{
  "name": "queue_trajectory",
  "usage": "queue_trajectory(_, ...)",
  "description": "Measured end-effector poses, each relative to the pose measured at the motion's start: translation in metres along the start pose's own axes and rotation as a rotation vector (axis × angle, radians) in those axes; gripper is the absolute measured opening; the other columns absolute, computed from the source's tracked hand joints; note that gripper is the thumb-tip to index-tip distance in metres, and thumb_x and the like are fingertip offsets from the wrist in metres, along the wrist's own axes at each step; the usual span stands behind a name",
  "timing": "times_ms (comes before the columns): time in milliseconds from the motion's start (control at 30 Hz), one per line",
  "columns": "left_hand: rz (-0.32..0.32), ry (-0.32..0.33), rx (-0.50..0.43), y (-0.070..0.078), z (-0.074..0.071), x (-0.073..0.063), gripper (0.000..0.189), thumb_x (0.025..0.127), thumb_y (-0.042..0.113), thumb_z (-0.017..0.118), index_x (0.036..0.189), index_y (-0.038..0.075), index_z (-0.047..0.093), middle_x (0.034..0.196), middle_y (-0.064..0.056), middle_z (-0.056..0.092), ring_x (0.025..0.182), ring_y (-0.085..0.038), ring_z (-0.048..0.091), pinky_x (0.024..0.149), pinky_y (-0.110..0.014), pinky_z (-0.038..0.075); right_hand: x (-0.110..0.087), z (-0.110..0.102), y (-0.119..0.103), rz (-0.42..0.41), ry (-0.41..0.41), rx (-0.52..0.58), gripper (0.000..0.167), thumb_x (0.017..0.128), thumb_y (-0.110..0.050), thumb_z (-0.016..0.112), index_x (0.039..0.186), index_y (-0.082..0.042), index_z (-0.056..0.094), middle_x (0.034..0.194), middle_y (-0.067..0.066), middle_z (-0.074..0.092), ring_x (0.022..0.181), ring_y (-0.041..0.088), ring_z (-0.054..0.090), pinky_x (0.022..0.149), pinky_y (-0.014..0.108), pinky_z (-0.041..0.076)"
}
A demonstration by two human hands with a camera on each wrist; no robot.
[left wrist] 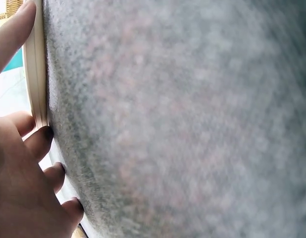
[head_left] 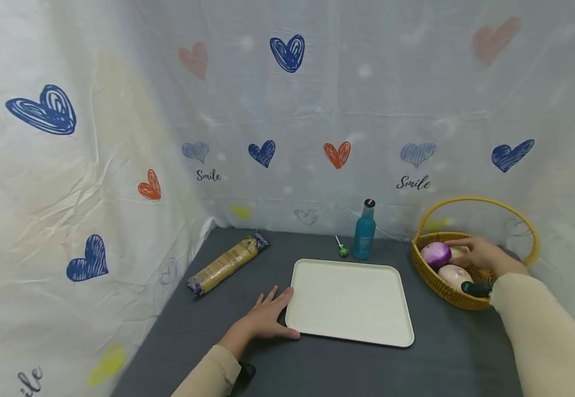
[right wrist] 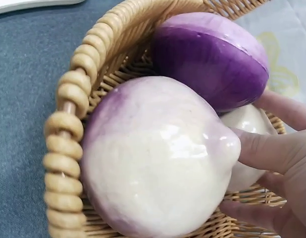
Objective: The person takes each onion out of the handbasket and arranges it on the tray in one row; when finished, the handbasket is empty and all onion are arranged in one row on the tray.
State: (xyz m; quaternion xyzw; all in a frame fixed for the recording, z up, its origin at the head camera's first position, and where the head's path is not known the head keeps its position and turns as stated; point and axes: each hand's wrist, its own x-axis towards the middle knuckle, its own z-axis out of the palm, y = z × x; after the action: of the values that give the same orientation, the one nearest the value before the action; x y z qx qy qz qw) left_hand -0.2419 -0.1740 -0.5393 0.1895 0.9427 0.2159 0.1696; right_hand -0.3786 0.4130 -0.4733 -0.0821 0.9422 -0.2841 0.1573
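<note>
In the head view, my right hand [head_left: 483, 256] reaches into a yellow wicker basket [head_left: 431, 284] at the right. Its thumb and fingers are round a whitish bulb [right wrist: 249, 121], partly hidden by the hand and the vegetables in front. A purple onion-like vegetable [right wrist: 207, 59] lies beside it, and a large white-and-purple turnip-like vegetable [right wrist: 158, 158] sits nearest the right wrist camera. My left hand [head_left: 267, 318] rests with fingers spread at the left edge of a cream rectangular tray [head_left: 349, 300], thumb by its near corner. The left wrist view shows fingers touching the tray rim [left wrist: 38, 74].
A long yellow packet [head_left: 227, 264] with blue ends lies at the left of the grey table. Behind the tray, a blue bottle [head_left: 364, 234] stands upright beside a green lollipop [head_left: 343, 251]. The basket's tall handle [head_left: 476, 199] arches over it. A heart-printed curtain hangs behind.
</note>
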Motion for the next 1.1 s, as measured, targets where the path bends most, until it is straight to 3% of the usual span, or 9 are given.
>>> queue_trajectory(33,0.002,-0.003,-0.001,0.000,0.000,0.000,0.117,0.077,0.073,0.072,0.164,0.018,0.015,0.170,0.000,0.015,0.158,-0.033,0.004,0.123,-0.064,0.004,-0.001,-0.001,-0.001,0.016,-0.004,-0.013,0.071,0.090,-0.033,0.076,0.147,0.001,0.049,0.147,0.047,0.028,0.124,0.064,0.040,0.090,0.063,0.050)
queue_trajectory(133,-0.001,-0.010,0.002,0.000,-0.001,0.001,0.117,0.078,0.072,0.072,0.164,0.019,0.014,0.170,0.001,0.015,0.158,-0.032,0.004,0.123,-0.064,0.004,-0.001,0.002,-0.001,0.005,0.011,-0.019,0.068,0.090,-0.029,0.076,0.145,0.000,0.051,0.146,0.046,0.032,0.127,0.064,0.038,0.094,0.069,0.045)
queue_trajectory(333,0.001,-0.012,0.008,-0.001,-0.001,0.002,0.117,0.078,0.072,0.072,0.164,0.019,0.014,0.170,0.001,0.015,0.158,-0.032,0.004,0.124,-0.063,0.004,0.001,0.006,0.005,-0.053,0.065,-0.030,0.063,0.090,-0.025,0.076,0.143,0.001,0.053,0.141,0.041,0.044,0.119,0.054,0.048,0.090,0.064,0.047)
queue_trajectory(567,-0.001,-0.026,-0.006,0.001,-0.002,0.002,0.116,0.078,0.070,0.073,0.164,0.020,0.014,0.170,0.000,0.015,0.158,-0.033,0.003,0.123,-0.064,0.003,-0.004,-0.005,0.006,-0.052,0.052,0.018,0.064,0.093,-0.021,0.073,0.146,0.003,0.047,0.134,0.040,0.049,0.103,0.039,0.057,0.080,0.044,0.052)
queue_trajectory(700,-0.004,-0.024,-0.008,0.002,-0.002,0.002,0.116,0.078,0.071,0.072,0.164,0.020,0.014,0.170,0.001,0.014,0.158,-0.033,0.003,0.123,-0.064,0.003,-0.011,-0.015,-0.003,-0.069,0.064,0.018,0.063,0.095,-0.016,0.071,0.148,0.005,0.044,0.134,0.041,0.047,0.097,0.035,0.062,0.079,0.047,0.054)
queue_trajectory(900,-0.006,-0.022,0.002,0.003,-0.001,0.001,0.116,0.078,0.070,0.074,0.164,0.018,0.015,0.170,-0.001,0.016,0.158,-0.034,0.005,0.123,-0.065,0.005,-0.025,-0.024,-0.020,-0.146,0.144,-0.077,0.057,0.094,-0.020,0.073,0.142,0.004,0.053,0.131,0.041,0.054,0.102,0.046,0.063,0.083,0.057,0.052)
queue_trajectory(1100,-0.006,-0.028,-0.023,0.004,-0.003,0.001,0.118,0.076,0.071,0.074,0.164,0.017,0.016,0.170,-0.002,0.017,0.158,-0.035,0.005,0.122,-0.065,0.004,-0.028,-0.030,-0.032,-0.189,0.164,-0.112,0.055,0.094,-0.020,0.072,0.143,0.000,0.055,0.141,0.039,0.048,0.128,0.064,0.040,0.098,0.077,0.037)
